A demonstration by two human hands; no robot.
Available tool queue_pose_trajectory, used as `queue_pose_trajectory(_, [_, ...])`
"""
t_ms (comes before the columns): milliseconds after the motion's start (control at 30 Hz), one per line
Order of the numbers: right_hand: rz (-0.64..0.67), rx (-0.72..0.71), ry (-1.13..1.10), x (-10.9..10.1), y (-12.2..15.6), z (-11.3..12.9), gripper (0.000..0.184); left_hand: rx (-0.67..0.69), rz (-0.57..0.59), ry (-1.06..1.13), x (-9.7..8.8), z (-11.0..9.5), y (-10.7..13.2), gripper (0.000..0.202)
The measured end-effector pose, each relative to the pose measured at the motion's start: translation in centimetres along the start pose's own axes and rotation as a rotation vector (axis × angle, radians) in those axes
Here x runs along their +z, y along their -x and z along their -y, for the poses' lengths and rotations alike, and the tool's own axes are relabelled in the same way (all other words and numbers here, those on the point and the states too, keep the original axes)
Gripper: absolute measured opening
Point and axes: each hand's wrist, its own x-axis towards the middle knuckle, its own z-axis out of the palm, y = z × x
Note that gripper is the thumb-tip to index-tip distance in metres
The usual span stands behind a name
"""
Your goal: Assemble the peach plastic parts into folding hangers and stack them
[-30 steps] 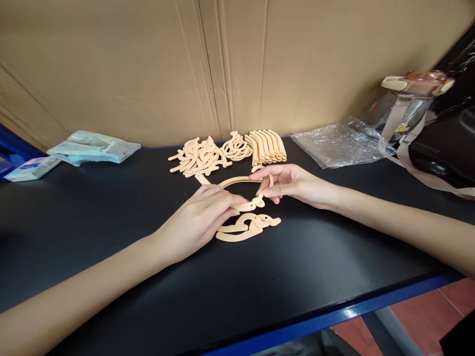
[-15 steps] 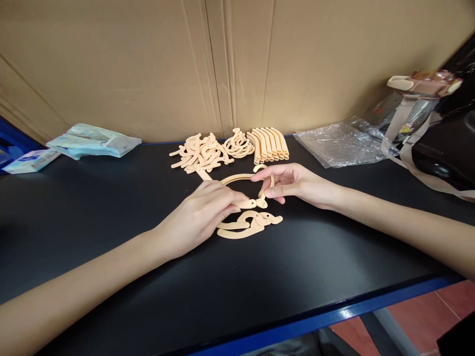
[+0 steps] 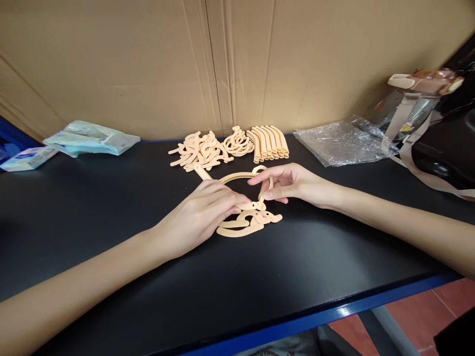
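Observation:
My left hand (image 3: 206,210) is closed on a beige plastic hanger arm (image 3: 249,205); its round end with a hole shows past the fingertips. My right hand (image 3: 285,183) pinches a beige hanger hook (image 3: 272,183), whose lower end touches or overlaps the arm's end. Behind the hands lies a curved arm (image 3: 237,176), and a straight piece (image 3: 202,172) sticks out beyond my left hand. Just in front, a folded hanger (image 3: 241,231) of several joined pieces lies flat on the black table (image 3: 237,287).
At the back lie a tangled pile of beige pieces (image 3: 200,151), a heap of hooks (image 3: 237,142) and a row of curved arms (image 3: 267,143). Tissue packs (image 3: 92,138) lie left. A clear plastic bag (image 3: 334,143) and a strapped bottle (image 3: 419,104) are at the right.
The hook's lower end has shifted slightly left, onto or against the end of the arm. Both hands have stayed almost in place.

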Motion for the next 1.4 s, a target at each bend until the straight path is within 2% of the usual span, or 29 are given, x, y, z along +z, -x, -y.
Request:
queue_pose_trajectory(267, [-0.021, -0.011, 0.019, 0.0, -0.1, -0.2, 0.033, 0.036, 0.055, -0.082, -0.3, 0.1, 0.1, 0.025])
queue_pose_trajectory(467, [0.021, 0.005, 0.066, 0.3, -0.1, -0.1, 0.034, 0.036, 0.015, -0.107, -0.1, 0.1, -0.1, 0.022])
queue_pose_trajectory(633, [-0.008, -0.025, -0.011, -0.3, -0.1, -0.4, 0.034, -0.052, -0.019, -0.074, 0.0, -0.1, -0.2, 0.017])
queue_pose_trajectory(800, [-0.030, -0.039, -0.064, -0.8, -0.2, -0.5, 0.032, -0.120, 0.009, -0.015, 0.2, -0.2, -0.1, 0.014])
queue_pose_trajectory(1400, [0.004, -0.032, 0.011, -0.4, -0.1, -0.4, 0.034, -0.072, 0.004, 0.002, 0.1, -0.2, -0.3, 0.014])
